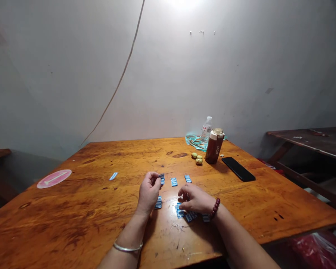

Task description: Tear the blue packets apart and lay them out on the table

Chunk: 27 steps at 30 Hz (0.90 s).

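Quick look at this setup: on an orange-brown wooden table (81, 220), the left hand (149, 192) is closed up, pinching a dark blue strip (162, 179) at the fingertips. The right hand (194, 198) is curled low over a cluster of blue-and-white strips (186, 214), fingers loosely bent, and I can't tell if it's actually gripping one. There are at least 6 of these strips in a loose spread in front of the person, plus 1 stray strip (113, 176) well off to the left. Biggest risk I'd flag: they look thin and light, so a brushing finger could knock neighbours out of line, and a weak pinch could let the held one drop. The held strip points up and away from the person, with its long axis roughly front-to-back, though it's partly hidden. The stray one sits diagonally. Further back there's a brown SPORT flask (214, 146) and a black phone (238, 169), both well clear of the hands.
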Tool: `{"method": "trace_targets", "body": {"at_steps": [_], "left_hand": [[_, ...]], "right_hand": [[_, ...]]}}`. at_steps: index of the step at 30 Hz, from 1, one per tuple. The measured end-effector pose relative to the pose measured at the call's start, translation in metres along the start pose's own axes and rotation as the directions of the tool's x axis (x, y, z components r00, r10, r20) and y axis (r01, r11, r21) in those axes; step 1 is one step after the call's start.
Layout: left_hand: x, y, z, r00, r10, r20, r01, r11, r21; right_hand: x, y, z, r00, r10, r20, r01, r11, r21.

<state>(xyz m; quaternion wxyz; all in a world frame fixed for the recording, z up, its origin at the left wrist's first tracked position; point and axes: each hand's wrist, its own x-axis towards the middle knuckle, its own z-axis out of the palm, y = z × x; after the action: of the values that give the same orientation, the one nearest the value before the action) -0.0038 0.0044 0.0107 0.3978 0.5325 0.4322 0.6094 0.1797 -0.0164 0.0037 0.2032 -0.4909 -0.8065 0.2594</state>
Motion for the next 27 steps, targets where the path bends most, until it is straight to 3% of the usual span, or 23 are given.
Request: {"method": "trace_targets", "body": {"at_steps": [6, 10, 14, 17, 20, 23, 27], "left_hand": [[0.001, 0.0, -0.001, 1.0, -0.01, 0.004, 0.01, 1.0, -0.006], [0.002, 0.002, -0.001, 1.0, -0.001, -0.005, 0.001, 1.0, -0.016], [0.002, 0.005, -0.002, 1.0, -0.01, -0.016, 0.01, 1.0, -0.026], [0.002, 0.004, -0.002, 1.0, -0.019, 0.006, 0.019, 1.0, 0.001], [-0.001, 0.002, -0.002, 0.998, -0.051, 0.043, 0.05, 0.998, 0.023], [-0.004, 0.002, 0.001, 0.987, -0.131, 0.098, 0.131, 0.991, 0.01], [-0.009, 0.005, 0.006, 0.948, -0.229, 0.219, 0.232, 0.973, 0.013]], "right_hand": [[0.003, -0.01, 0.001, 0.995, -0.002, 0.1, 0.022, 0.981, -0.194], [0.008, -0.012, 0.004, 0.983, 0.037, 0.18, 0.004, 0.975, -0.222], [0.012, -0.012, 0.004, 0.978, 0.0, 0.21, 0.046, 0.975, -0.217], [0.018, -0.016, 0.001, 0.995, -0.009, 0.1, 0.023, 0.99, -0.142], [0.029, -0.023, -0.001, 0.997, -0.028, -0.071, 0.041, 0.981, 0.191], [0.037, -0.026, 0.006, 0.972, -0.032, -0.232, 0.139, 0.877, 0.46], [0.035, -0.02, 0.022, 0.94, 0.01, -0.341, 0.149, 0.886, 0.439]]}}
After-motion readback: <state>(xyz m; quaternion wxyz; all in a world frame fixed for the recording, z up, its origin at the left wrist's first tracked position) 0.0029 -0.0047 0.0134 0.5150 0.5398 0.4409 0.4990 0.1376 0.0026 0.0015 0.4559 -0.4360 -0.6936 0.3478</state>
